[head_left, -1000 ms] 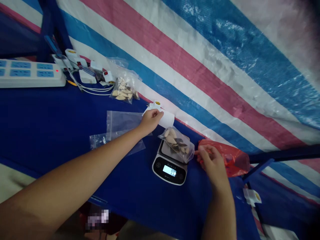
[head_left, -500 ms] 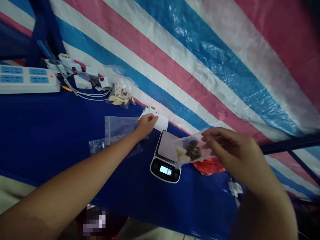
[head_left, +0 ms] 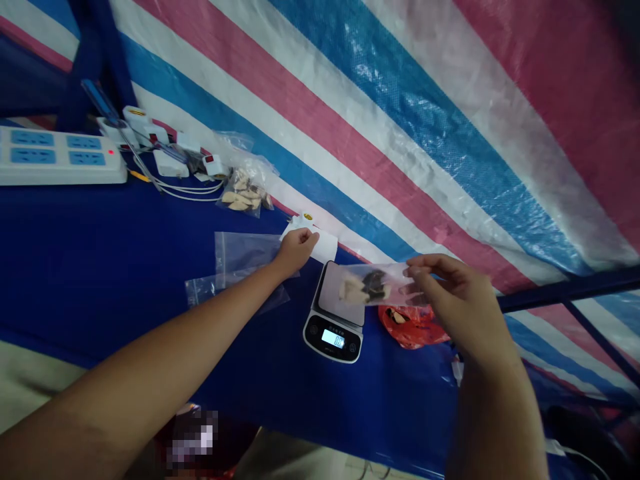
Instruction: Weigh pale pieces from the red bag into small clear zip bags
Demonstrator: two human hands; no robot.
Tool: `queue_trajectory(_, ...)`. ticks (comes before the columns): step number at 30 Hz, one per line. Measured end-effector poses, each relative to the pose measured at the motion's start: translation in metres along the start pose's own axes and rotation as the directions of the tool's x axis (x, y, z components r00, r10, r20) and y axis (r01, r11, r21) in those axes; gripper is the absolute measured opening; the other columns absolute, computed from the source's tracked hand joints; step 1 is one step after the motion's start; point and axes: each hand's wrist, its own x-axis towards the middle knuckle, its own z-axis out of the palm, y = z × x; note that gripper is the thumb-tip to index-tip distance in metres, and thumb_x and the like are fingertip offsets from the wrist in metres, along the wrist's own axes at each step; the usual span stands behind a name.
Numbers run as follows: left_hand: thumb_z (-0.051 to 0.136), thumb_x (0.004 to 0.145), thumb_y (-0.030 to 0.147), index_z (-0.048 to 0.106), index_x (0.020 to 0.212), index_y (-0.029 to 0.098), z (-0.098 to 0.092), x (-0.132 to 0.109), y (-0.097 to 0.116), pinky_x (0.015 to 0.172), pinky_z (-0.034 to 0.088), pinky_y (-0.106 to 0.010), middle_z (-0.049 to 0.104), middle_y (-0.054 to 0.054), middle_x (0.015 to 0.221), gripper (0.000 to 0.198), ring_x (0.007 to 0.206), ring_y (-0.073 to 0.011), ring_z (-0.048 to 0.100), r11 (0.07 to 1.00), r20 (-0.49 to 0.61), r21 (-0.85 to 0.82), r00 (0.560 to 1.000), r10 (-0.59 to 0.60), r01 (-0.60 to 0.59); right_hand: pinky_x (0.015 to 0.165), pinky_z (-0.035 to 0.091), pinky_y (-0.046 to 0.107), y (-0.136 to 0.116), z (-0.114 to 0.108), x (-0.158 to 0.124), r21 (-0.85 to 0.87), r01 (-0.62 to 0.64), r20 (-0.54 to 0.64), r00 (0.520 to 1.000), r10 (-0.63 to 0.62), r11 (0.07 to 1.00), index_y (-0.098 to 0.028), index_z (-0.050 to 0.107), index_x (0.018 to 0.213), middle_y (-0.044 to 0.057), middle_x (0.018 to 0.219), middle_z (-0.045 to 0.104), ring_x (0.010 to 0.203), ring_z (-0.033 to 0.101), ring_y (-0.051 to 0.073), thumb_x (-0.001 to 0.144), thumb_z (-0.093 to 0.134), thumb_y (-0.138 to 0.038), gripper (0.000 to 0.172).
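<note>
My right hand [head_left: 453, 293] pinches one end of a small clear zip bag [head_left: 395, 283] holding pale and dark dried slices. The bag's filled end hovers over or just touches the plate of a digital kitchen scale [head_left: 334, 337]; I cannot tell which. Its lit display seems to read 0.0. My left hand [head_left: 296, 252] is closed beside a white sheet of paper [head_left: 326, 247], its fingertips at the sheet; what it pinches, if anything, is hidden. Flat clear zip bags [head_left: 245, 250] lie beneath and beside my left forearm.
A red plastic bag [head_left: 413, 330] with slices inside sits right of the scale. At the back are a clear bag of pale slices [head_left: 245, 197], white plugs and cables [head_left: 170, 163], and a power strip [head_left: 60, 160]. A striped tarp [head_left: 350, 133] rises behind the blue table [head_left: 125, 267].
My right hand has moved the zip bag left, farther over the scale plate. The display has gone from about 99 to what looks like 0.0. My left hand has stayed nearly still.
</note>
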Motion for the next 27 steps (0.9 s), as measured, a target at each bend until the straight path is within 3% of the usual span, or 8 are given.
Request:
queue_trajectory(3, 0.058, 0.081, 0.042, 0.043, 0.056, 0.021, -0.001, 0.002, -0.003, 0.056, 0.029, -0.029, 0.040, 0.005, 0.052, 0.036, 0.054, -0.0116, 0.039, 1.000, -0.011, 0.010, 1.000, 0.007, -0.006, 0.056, 0.057, 0.026, 0.039, 0.014, -0.008, 0.223, -0.148, -0.112, 0.978, 0.176, 0.964, -0.019, 0.070, 0.101, 0.005, 0.084, 0.072, 0.065, 0.069, 0.017, 0.070, 0.081, -0.054, 0.048)
queue_trajectory(6, 0.059, 0.081, 0.043, 0.045, 0.057, 0.021, -0.001, 0.005, -0.008, 0.057, 0.029, -0.029, 0.040, 0.005, 0.052, 0.035, 0.054, -0.0122, 0.040, 1.000, -0.030, 0.021, 1.000, 0.006, -0.005, 0.063, 0.063, 0.036, 0.088, 0.026, -0.033, 0.363, -0.325, -0.054, 0.929, 0.367, 0.874, -0.020, 0.064, 0.108, 0.005, 0.087, 0.073, 0.066, 0.072, 0.022, 0.063, 0.085, -0.060, 0.064)
queue_trajectory(9, 0.059, 0.082, 0.044, 0.045, 0.058, 0.021, -0.001, 0.007, -0.011, 0.058, 0.029, -0.030, 0.041, 0.005, 0.052, 0.036, 0.054, -0.0124, 0.041, 1.000, -0.036, 0.031, 0.999, 0.004, -0.003, 0.056, 0.061, 0.034, 0.125, 0.029, -0.061, 0.394, -0.368, -0.123, 0.887, 0.446, 0.842, -0.019, 0.065, 0.104, 0.003, 0.082, 0.072, 0.059, 0.069, 0.020, 0.069, 0.080, -0.064, 0.058)
queue_trajectory(13, 0.058, 0.083, 0.044, 0.045, 0.058, 0.021, 0.000, 0.006, -0.013, 0.058, 0.030, -0.030, 0.041, 0.005, 0.052, 0.036, 0.054, -0.0121, 0.040, 0.999, -0.025, 0.041, 1.000, 0.011, -0.010, 0.048, 0.054, 0.028, 0.146, 0.028, -0.073, 0.425, -0.389, -0.122, 0.870, 0.477, 0.817, -0.017, 0.070, 0.095, 0.002, 0.076, 0.070, 0.054, 0.064, 0.017, 0.075, 0.077, -0.062, 0.050)
queue_trajectory(18, 0.059, 0.082, 0.044, 0.045, 0.058, 0.021, 0.001, 0.006, -0.013, 0.058, 0.029, -0.030, 0.042, 0.005, 0.052, 0.035, 0.054, -0.0119, 0.040, 0.999, -0.019, 0.053, 1.000, 0.014, -0.013, 0.042, 0.043, 0.024, 0.155, 0.038, -0.048, 0.470, -0.379, -0.139, 0.860, 0.491, 0.797, -0.017, 0.067, 0.083, 0.000, 0.063, 0.063, 0.048, 0.056, 0.014, 0.075, 0.075, -0.061, 0.046)
queue_trajectory(23, 0.058, 0.082, 0.043, 0.044, 0.058, 0.021, 0.001, 0.005, -0.011, 0.058, 0.030, -0.030, 0.041, 0.005, 0.052, 0.035, 0.054, -0.0118, 0.040, 0.998, -0.014, 0.068, 1.000, 0.016, -0.015, 0.043, 0.036, 0.025, 0.170, 0.060, -0.033, 0.355, -0.248, -0.432, 0.812, 0.393, 0.902, -0.023, 0.054, 0.071, -0.006, 0.051, 0.045, 0.044, 0.043, 0.013, 0.087, 0.055, -0.064, 0.044)
queue_trajectory(27, 0.057, 0.083, 0.043, 0.044, 0.058, 0.021, 0.001, 0.004, -0.009, 0.059, 0.031, -0.030, 0.041, 0.004, 0.053, 0.035, 0.054, -0.0118, 0.040, 0.997, -0.002, 0.082, 1.000, 0.015, -0.014, 0.055, 0.041, 0.026, 0.181, 0.072, -0.039, 0.215, -0.201, -0.532, 0.796, 0.287, 0.956, -0.020, 0.059, 0.070, 0.000, 0.061, 0.056, 0.061, 0.053, 0.016, 0.086, 0.058, -0.063, 0.045)
